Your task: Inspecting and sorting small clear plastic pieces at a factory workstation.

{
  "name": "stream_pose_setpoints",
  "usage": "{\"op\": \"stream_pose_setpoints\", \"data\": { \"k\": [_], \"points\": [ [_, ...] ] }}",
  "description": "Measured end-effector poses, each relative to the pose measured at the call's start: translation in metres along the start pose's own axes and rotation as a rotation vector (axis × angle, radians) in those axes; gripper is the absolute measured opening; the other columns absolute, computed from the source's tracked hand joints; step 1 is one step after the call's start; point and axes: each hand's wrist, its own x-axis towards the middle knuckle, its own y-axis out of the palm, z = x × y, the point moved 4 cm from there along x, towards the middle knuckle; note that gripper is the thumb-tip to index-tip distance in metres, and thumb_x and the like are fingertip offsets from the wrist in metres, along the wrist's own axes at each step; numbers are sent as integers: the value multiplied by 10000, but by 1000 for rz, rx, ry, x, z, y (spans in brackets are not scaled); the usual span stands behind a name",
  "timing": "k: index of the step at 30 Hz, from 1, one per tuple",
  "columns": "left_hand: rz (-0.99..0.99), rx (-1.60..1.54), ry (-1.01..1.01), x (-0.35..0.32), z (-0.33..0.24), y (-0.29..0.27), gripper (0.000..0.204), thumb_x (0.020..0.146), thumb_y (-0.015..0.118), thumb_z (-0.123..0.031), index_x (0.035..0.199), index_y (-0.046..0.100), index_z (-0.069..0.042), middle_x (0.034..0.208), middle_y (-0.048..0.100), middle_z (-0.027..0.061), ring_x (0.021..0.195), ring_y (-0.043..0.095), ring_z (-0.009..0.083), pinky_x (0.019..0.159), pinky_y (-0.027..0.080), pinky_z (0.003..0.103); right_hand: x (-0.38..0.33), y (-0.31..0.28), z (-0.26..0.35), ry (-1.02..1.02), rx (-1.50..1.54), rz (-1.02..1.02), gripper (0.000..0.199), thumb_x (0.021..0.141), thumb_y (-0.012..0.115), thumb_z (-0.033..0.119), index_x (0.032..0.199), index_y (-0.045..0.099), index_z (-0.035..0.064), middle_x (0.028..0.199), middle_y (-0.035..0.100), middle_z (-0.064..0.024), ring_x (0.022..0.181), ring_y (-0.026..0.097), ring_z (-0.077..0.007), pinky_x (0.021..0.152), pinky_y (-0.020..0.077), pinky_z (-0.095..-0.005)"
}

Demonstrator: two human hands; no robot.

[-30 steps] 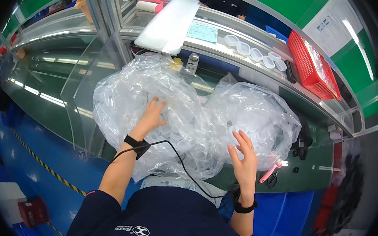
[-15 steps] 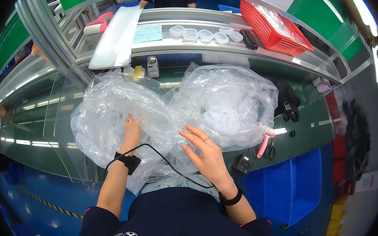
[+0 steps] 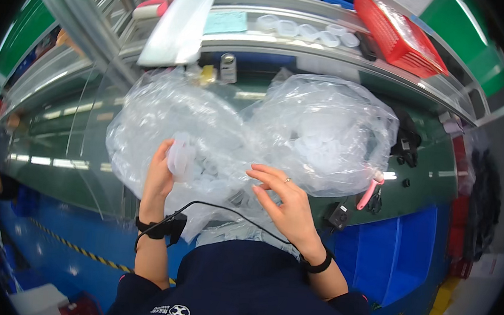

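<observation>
My left hand (image 3: 158, 173) is closed on a few translucent plastic containers (image 3: 181, 160), small and rounded with rims, held together above the mouth of the left clear plastic bag (image 3: 138, 117). Whether they are whole containers or only lids, I cannot tell. More such pieces show through the film inside that bag. My right hand (image 3: 287, 205) holds nothing; its fingers are apart and bent loosely, beside the folds where the two bags meet. The right clear bag (image 3: 353, 100) bulges with many whitish translucent pieces.
Several containers (image 3: 287, 28) stand on the shelf near a red basket (image 3: 403, 42) and white sheets (image 3: 176, 28). On the green table lie a pink-handled tool (image 3: 369, 193), scissors (image 3: 375, 203) and a small black device (image 3: 338, 215). A black cable (image 3: 224, 206) crosses between my wrists.
My left hand has come up out of the left bag toward me, now with containers in it. My right hand stays open in nearly the same pose. The view has shifted slightly.
</observation>
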Motion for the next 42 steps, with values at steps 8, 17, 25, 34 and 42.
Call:
{"op": "stream_pose_setpoints", "data": {
  "k": [8, 17, 25, 34, 42],
  "points": [
    [-58, 362, 185, -28, -16, 12, 277, 754, 571, -77, 1023, 512, -46, 949, 551, 58, 827, 524, 121, 702, 420, 234, 11, 41, 1, -16, 84, 179, 257, 783, 547, 72, 1039, 564, 83, 1072, 543, -95, 788, 590, -189, 680, 466, -262],
    [-90, 556, 254, -68, -41, 44, 186, 760, 595, -125, 925, 554, -50, 961, 520, 51, 848, 482, 121, 739, 372, 240, 27, 73, -5, 126, 433, 177, 413, 835, 520, 194, 1191, 412, 15, 1146, 470, -154, 875, 551, -194, 659, 466, -266],
    [278, 304, 355, -108, -70, 80, 150, 688, 641, -61, 800, 542, -61, 967, 465, 59, 810, 473, 105, 622, 385, 199, 22, 52, 24, 264, 769, 313, 476, 897, 376, 316, 1243, 347, -9, 1149, 447, -130, 879, 485, -137, 624, 458, -245],
    [556, 567, 627, -116, -83, 96, 98, 701, 625, -97, 766, 567, -52, 988, 508, 119, 860, 505, 166, 697, 399, 247, 10, 46, 26, 402, 987, 369, 462, 882, 411, 295, 1236, 320, 12, 1169, 421, -127, 1023, 455, -195, 674, 488, -296],
    [1, 173, 672, -120, -80, 72, 113, 810, 466, -114, 895, 484, -43, 974, 492, 105, 675, 421, 51, 565, 344, 178, 9, 32, 41, 264, 1059, 51, 539, 719, 588, -46, 1171, 305, 29, 1202, 374, -151, 1043, 460, -226, 764, 494, -326]
  ]
}}
